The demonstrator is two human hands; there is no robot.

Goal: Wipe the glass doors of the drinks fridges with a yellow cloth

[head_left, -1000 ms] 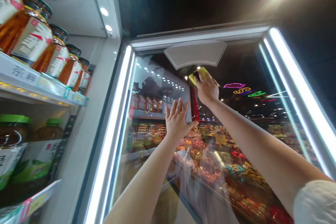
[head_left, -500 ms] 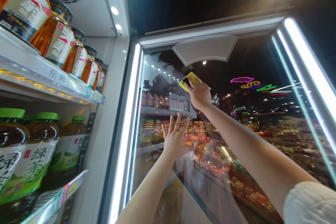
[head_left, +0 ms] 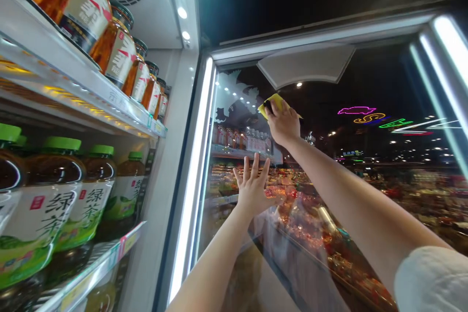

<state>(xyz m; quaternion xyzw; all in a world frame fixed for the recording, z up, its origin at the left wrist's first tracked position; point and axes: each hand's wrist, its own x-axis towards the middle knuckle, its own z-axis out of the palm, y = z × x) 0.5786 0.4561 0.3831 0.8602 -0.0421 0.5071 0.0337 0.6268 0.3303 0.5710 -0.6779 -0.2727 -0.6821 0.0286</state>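
In front of me a glass door [head_left: 329, 117] with bright strip lights along its sides stands swung out from a drinks fridge. My right hand [head_left: 284, 122] presses a yellow cloth [head_left: 276, 102] against the upper part of the glass, with something small and black showing by the fingers. Lower and to the left, my left hand [head_left: 255, 185] rests its spread fingers on or close to the pane, holding nothing. Whether the left palm touches the glass I cannot tell.
Fridge shelves at left hold amber bottles with dark lids [head_left: 122, 53] above and green-capped tea bottles [head_left: 97, 190] below. A price rail [head_left: 98, 273] edges the lower shelf. A pale curved panel [head_left: 307, 66] shows at the door's top. Shop displays and neon signs show through the glass.
The view has turned left, so shelves and door sit farther right in the picture. My right hand with the cloth has shifted slightly left against the glass. The left hand stays spread.
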